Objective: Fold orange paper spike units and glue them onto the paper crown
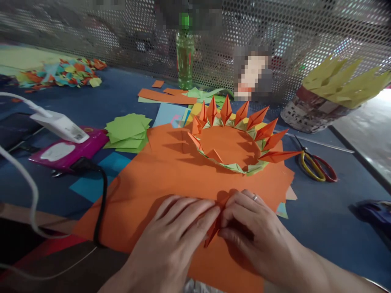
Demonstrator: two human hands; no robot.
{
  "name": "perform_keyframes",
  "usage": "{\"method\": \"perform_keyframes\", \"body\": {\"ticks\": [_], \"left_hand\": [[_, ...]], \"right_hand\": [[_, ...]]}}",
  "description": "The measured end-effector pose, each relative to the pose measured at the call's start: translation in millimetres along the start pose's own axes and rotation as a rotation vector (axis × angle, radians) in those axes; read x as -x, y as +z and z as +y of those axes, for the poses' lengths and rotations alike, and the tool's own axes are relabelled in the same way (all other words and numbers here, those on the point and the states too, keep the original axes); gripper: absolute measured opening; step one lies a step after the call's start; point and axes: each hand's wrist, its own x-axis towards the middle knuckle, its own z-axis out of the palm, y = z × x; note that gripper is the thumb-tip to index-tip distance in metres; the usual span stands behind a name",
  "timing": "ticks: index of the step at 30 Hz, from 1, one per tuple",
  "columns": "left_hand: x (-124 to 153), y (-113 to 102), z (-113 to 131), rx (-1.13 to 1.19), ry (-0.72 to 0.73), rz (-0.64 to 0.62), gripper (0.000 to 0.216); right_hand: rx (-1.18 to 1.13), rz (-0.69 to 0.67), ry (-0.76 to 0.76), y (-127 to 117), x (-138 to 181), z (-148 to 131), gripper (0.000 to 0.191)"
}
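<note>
Both my hands rest at the near edge of a large orange paper sheet (159, 179). My left hand (174, 236) and my right hand (253, 232) pinch a small folded orange paper piece (214, 230) between their fingertips, fingers pressed together. My right hand wears a ring. Beyond them on the sheet lies a ring of folded orange and green paper points (241, 138), open toward the left.
A stack of green paper squares (128, 132), blue sheets (106, 171), a pink case (70, 150) with a white charger (59, 124) and cables lie left. Scissors (314, 165) lie right. A green bottle (185, 57), paper scraps (61, 73) and a mesh wall stand behind.
</note>
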Motion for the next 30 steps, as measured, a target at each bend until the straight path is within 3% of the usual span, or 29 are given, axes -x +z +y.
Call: {"method": "perform_keyframes", "body": {"ticks": [9,13,18,30], "left_hand": [[-8.0,-2.1,5.1,0.229,-0.138,-0.018,0.018],[-8.6,-5.7,3.6,0.279,-0.12,-0.031,0.024],[-10.0,-10.6,2.1,0.318,-0.102,-0.146,0.034],[-16.2,-14.9,1.4,0.336,-0.097,-0.241,0.023]], "right_hand": [[0.04,-0.015,-0.047,-5.9,2.6,1.7,0.019],[0.05,-0.02,-0.072,-7.7,2.1,1.1,0.018],[0.054,-0.047,-0.076,-9.1,1.4,1.3,0.015],[0.041,-0.097,-0.052,-13.5,-0.1,0.2,0.011]]}}
